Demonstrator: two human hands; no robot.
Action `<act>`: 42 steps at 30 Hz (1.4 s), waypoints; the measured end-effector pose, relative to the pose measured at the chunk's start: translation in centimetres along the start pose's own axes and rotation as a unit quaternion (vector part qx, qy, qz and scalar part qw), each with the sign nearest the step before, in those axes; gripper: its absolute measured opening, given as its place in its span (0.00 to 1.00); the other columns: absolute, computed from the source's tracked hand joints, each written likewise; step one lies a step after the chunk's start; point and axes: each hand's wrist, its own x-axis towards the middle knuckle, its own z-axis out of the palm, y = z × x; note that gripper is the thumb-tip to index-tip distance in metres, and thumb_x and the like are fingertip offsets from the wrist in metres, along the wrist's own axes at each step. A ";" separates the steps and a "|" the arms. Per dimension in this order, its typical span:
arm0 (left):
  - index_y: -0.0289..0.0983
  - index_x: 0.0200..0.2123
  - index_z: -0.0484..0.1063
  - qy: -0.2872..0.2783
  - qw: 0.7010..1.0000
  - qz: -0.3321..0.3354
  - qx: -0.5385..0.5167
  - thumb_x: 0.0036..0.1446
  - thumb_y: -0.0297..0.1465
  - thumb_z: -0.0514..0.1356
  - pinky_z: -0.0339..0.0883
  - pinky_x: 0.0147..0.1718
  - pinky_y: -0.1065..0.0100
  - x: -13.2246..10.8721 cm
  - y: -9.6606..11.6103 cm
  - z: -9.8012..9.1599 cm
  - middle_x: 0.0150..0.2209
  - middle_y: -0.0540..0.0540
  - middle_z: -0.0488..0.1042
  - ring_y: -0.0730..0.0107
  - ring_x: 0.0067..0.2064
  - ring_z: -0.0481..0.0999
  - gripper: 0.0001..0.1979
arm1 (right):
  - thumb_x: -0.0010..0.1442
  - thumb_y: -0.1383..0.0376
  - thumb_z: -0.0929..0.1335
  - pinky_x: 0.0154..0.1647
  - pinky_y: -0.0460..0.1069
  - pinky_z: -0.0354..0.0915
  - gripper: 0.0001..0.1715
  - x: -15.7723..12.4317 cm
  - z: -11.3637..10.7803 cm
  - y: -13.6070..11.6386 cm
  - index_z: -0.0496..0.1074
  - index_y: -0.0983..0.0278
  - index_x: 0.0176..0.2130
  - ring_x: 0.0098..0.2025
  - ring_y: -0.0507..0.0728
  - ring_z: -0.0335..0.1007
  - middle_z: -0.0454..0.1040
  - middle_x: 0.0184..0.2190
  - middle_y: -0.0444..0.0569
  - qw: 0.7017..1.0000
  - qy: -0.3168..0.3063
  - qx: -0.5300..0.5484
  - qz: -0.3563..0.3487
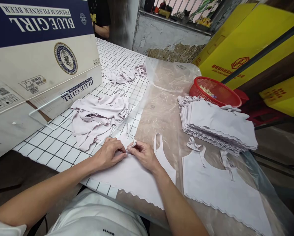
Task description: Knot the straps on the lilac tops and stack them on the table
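Note:
A pale lilac camisole [134, 183] with a wavy hem lies flat in front of me, one strap loop [158, 142] standing out at its right shoulder. My left hand [109, 153] is closed in a pinch at the neckline, on the fabric near the other shoulder. Close beside it, my right hand [144, 155] pinches the strap there, with a small band of it showing above the fingers. The fingertips of both hands almost meet; exactly what lies between them is partly hidden.
Crumpled garments [97, 114] lie left, with another heap [124, 73] farther back. At right are flat camisoles [218, 183], a thick stack [216, 124] and a red basket [214, 91]. A large carton [46, 59] borders the left side. A person [100, 19] is behind it.

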 end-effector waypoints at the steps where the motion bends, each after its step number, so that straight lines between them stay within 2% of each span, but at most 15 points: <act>1: 0.38 0.33 0.73 0.003 1.000 -0.001 -0.004 0.62 0.36 0.57 0.57 0.43 0.59 0.0 0.0 0.0 0.31 0.47 0.76 0.64 0.37 0.71 0.09 | 0.59 0.55 0.70 0.38 0.48 0.64 0.14 0.0 0.1 0.0 0.75 0.64 0.33 0.34 0.53 0.68 0.75 0.30 0.45 1.000 -0.001 -0.008 -0.004; 6: 0.38 0.33 0.73 0.007 1.000 -0.002 -0.012 0.62 0.33 0.53 0.57 0.42 0.60 0.2 0.1 -0.1 0.29 0.48 0.74 0.65 0.35 0.70 0.10 | 0.60 0.55 0.70 0.33 0.47 0.62 0.15 -0.1 0.0 0.2 0.75 0.65 0.32 0.30 0.51 0.65 0.73 0.28 0.44 0.997 -0.007 -0.079 -0.022; 8: 0.38 0.32 0.72 0.008 1.000 -0.001 -0.013 0.62 0.33 0.53 0.56 0.42 0.60 0.3 0.2 -0.1 0.28 0.48 0.74 0.66 0.35 0.69 0.10 | 0.60 0.55 0.70 0.31 0.47 0.62 0.14 -0.2 -0.1 0.1 0.74 0.64 0.32 0.29 0.51 0.64 0.71 0.28 0.44 0.991 0.013 -0.126 -0.040; 10: 0.38 0.31 0.72 0.011 1.000 -0.002 -0.015 0.62 0.33 0.53 0.56 0.41 0.60 0.3 0.2 -0.1 0.28 0.48 0.74 0.66 0.34 0.69 0.10 | 0.60 0.56 0.70 0.31 0.48 0.64 0.11 -0.4 -0.2 -0.1 0.73 0.62 0.34 0.30 0.52 0.65 0.71 0.31 0.46 0.977 0.067 -0.182 -0.090; 12: 0.38 0.30 0.72 0.012 1.000 0.001 -0.018 0.61 0.33 0.53 0.56 0.41 0.60 0.3 0.3 -0.1 0.28 0.48 0.74 0.66 0.34 0.69 0.10 | 0.62 0.58 0.69 0.37 0.50 0.67 0.10 -0.5 -0.2 -0.5 0.73 0.61 0.41 0.37 0.55 0.68 0.72 0.40 0.50 0.954 0.099 -0.232 -0.165; 14: 0.38 0.30 0.71 0.013 1.000 0.007 -0.017 0.60 0.31 0.53 0.55 0.41 0.61 0.2 0.2 -0.1 0.28 0.49 0.73 0.67 0.33 0.69 0.10 | 0.65 0.60 0.66 0.46 0.54 0.68 0.13 -0.5 -0.1 -0.7 0.72 0.59 0.49 0.46 0.58 0.69 0.72 0.48 0.54 0.934 0.059 -0.265 -0.231; 16: 0.38 0.28 0.70 0.015 1.000 0.013 -0.015 0.59 0.29 0.52 0.55 0.41 0.61 0.2 0.2 0.0 0.27 0.49 0.72 0.67 0.33 0.68 0.10 | 0.67 0.62 0.64 0.50 0.57 0.66 0.16 -0.3 -0.1 -0.6 0.70 0.59 0.53 0.47 0.59 0.69 0.74 0.48 0.53 0.922 -0.009 -0.291 -0.253; 18: 0.38 0.27 0.70 0.014 1.000 0.015 -0.015 0.60 0.29 0.52 0.55 0.41 0.61 0.2 0.2 0.0 0.26 0.49 0.72 0.67 0.33 0.67 0.10 | 0.69 0.63 0.62 0.47 0.57 0.65 0.14 0.0 -0.3 -0.3 0.71 0.59 0.51 0.41 0.58 0.68 0.77 0.41 0.51 0.917 -0.045 -0.313 -0.243; 20: 0.38 0.28 0.71 0.009 1.000 0.014 -0.018 0.61 0.31 0.53 0.56 0.41 0.61 0.2 0.3 0.0 0.26 0.49 0.72 0.67 0.33 0.68 0.11 | 0.69 0.62 0.62 0.43 0.56 0.64 0.11 0.2 -0.5 0.1 0.74 0.61 0.44 0.37 0.58 0.66 0.77 0.34 0.50 0.917 -0.039 -0.322 -0.233; 23: 0.38 0.29 0.72 0.007 1.000 0.014 -0.013 0.62 0.32 0.53 0.56 0.41 0.60 0.2 0.4 -0.1 0.27 0.49 0.73 0.68 0.33 0.68 0.11 | 0.69 0.62 0.64 0.41 0.54 0.61 0.11 0.1 -0.9 0.4 0.74 0.62 0.37 0.35 0.57 0.64 0.74 0.30 0.48 0.917 -0.025 -0.323 -0.232; 29: 0.38 0.30 0.73 0.010 1.000 0.025 0.003 0.62 0.30 0.53 0.56 0.41 0.60 0.0 0.4 -0.1 0.26 0.49 0.72 0.67 0.33 0.69 0.11 | 0.68 0.60 0.66 0.41 0.53 0.56 0.10 -0.2 -0.8 0.4 0.75 0.61 0.43 0.38 0.57 0.64 0.73 0.31 0.47 0.905 -0.034 -0.366 -0.213; 34: 0.37 0.30 0.73 0.020 0.999 0.040 -0.004 0.61 0.31 0.55 0.56 0.42 0.60 -0.1 0.2 0.1 0.26 0.50 0.73 0.68 0.33 0.69 0.10 | 0.69 0.59 0.65 0.42 0.53 0.54 0.11 -0.3 -0.8 0.4 0.74 0.61 0.37 0.38 0.56 0.63 0.72 0.29 0.46 0.904 -0.027 -0.381 -0.191; 38: 0.38 0.31 0.74 0.016 0.998 0.052 -0.013 0.59 0.34 0.59 0.57 0.43 0.60 -0.1 0.0 0.2 0.28 0.50 0.75 0.68 0.34 0.70 0.07 | 0.69 0.62 0.65 0.41 0.53 0.53 0.09 -0.4 -0.8 0.4 0.73 0.61 0.38 0.37 0.55 0.62 0.72 0.29 0.45 0.905 -0.027 -0.379 -0.191; 42: 0.38 0.32 0.73 0.032 0.998 0.045 -0.007 0.59 0.33 0.59 0.57 0.44 0.60 -0.1 -0.1 0.3 0.29 0.50 0.75 0.67 0.34 0.71 0.06 | 0.69 0.61 0.65 0.42 0.53 0.52 0.10 -0.4 -0.8 0.2 0.74 0.61 0.38 0.37 0.56 0.63 0.71 0.29 0.45 0.905 -0.030 -0.381 -0.186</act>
